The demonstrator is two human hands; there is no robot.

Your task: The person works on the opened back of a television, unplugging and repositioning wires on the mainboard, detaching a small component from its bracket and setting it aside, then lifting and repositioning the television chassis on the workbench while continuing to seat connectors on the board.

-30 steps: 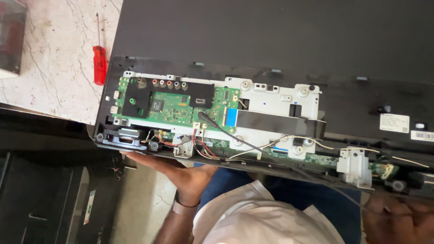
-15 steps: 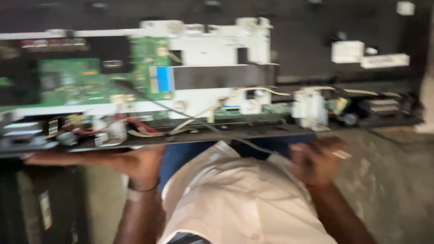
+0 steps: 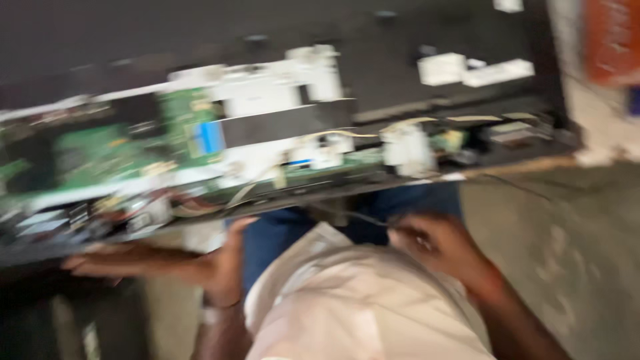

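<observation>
The biggest thing before me is one flat-panel television point(image 3: 200, 40), lying face down with its dark back up and its near edge overhanging the support, so the opened strip of electronics faces me where I can reach it. Along that strip I count one large green circuit board point(image 3: 100, 157) at the left, one white metal bracket point(image 3: 267, 100) in the middle crossed by one broad black ribbon point(image 3: 287, 123) with a blue tab point(image 3: 210, 137), and one small white module point(image 3: 407, 148) farther right; the picture is smeared by motion, so smaller boards may be hiding in the blur. Two pale labels point(image 3: 477, 70) sit on the dark back panel above. My left hand point(image 3: 167, 260) lies flat and spread under the near edge, palm up against the underside, bracing the overhang so the set stays level. My right hand point(image 3: 437, 243) is just below the edge, fingers curled around a thin dark wire point(image 3: 363, 217) that trails from the chassis, though I cannot tell how firmly it grips. One orange object point(image 3: 610, 40) shows at the far right corner.
</observation>
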